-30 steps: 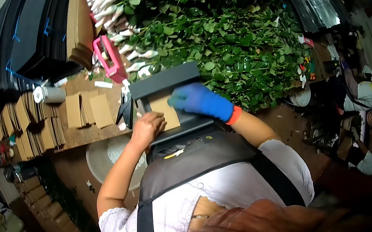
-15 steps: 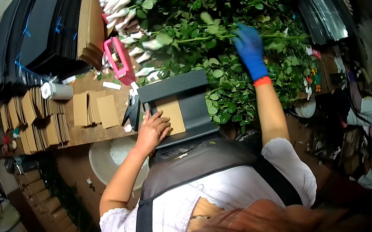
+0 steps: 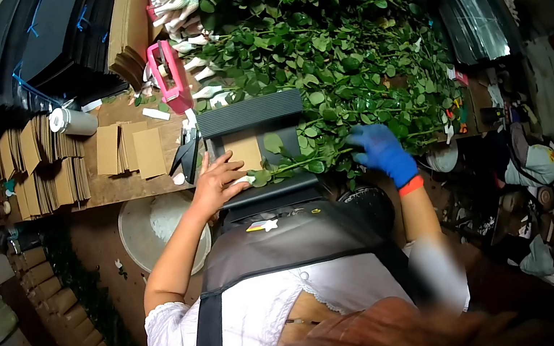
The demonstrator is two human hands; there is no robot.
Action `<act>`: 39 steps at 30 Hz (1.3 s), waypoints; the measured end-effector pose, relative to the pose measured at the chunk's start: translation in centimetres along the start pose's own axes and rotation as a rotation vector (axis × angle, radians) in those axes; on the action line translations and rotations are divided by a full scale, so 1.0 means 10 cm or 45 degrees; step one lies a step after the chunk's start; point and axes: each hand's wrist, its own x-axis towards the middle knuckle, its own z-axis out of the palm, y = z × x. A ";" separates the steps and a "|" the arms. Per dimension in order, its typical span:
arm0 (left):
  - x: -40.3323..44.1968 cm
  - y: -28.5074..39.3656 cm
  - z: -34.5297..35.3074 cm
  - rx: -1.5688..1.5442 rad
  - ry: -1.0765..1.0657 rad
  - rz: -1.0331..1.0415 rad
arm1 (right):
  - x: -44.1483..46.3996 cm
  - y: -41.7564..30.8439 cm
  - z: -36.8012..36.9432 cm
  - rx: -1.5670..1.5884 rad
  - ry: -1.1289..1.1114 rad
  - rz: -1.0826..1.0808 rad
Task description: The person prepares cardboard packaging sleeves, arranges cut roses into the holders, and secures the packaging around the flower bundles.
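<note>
My left hand (image 3: 215,187) is bare, its fingers stretched over the left edge of a brown cardboard piece (image 3: 242,151). That piece lies on a black corrugated sheet (image 3: 250,111) at the table's front edge. A leafy rose stem (image 3: 297,164) crosses the sheet, its white-covered head (image 3: 244,180) by my left fingertips. My right hand (image 3: 383,153), in a blue glove with an orange cuff, grips the stem's leafy far part; leaves partly hide the fingertips. Beyond lies a large pile of similar green stems (image 3: 343,44), with white-wrapped heads (image 3: 174,3) to the left.
Left of the sheet are black-handled scissors (image 3: 185,155), a pink holder (image 3: 170,81), cardboard pieces (image 3: 117,148) and a white roll (image 3: 73,122). Black sheets (image 3: 69,46) stand at back left, more plastic-wrapped sheets (image 3: 478,15) at right. A pale tub (image 3: 136,229) sits below the table.
My right hand has come down toward me, bringing the rose stem from above the pile onto the black sheet. My left hand stays at the cardboard, its fingers now by the stem's head.
</note>
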 end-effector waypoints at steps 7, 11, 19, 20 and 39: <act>0.03 0.13 -0.12 0.026 -0.103 -0.018 | 1.44 0.43 0.37 -0.213 0.431 0.154; 0.02 0.10 -0.11 0.046 -0.095 0.021 | 1.86 0.39 0.45 -0.397 0.042 0.434; 0.02 -0.05 -0.03 0.065 -0.043 0.091 | 1.34 0.28 -0.55 0.081 0.737 -0.025; -0.01 -0.05 0.00 0.063 -0.047 0.084 | 1.15 0.18 -0.69 0.165 0.690 -0.068; 0.08 0.15 -0.17 -0.004 -0.038 -0.030 | 2.09 0.69 -0.03 -0.014 0.623 0.123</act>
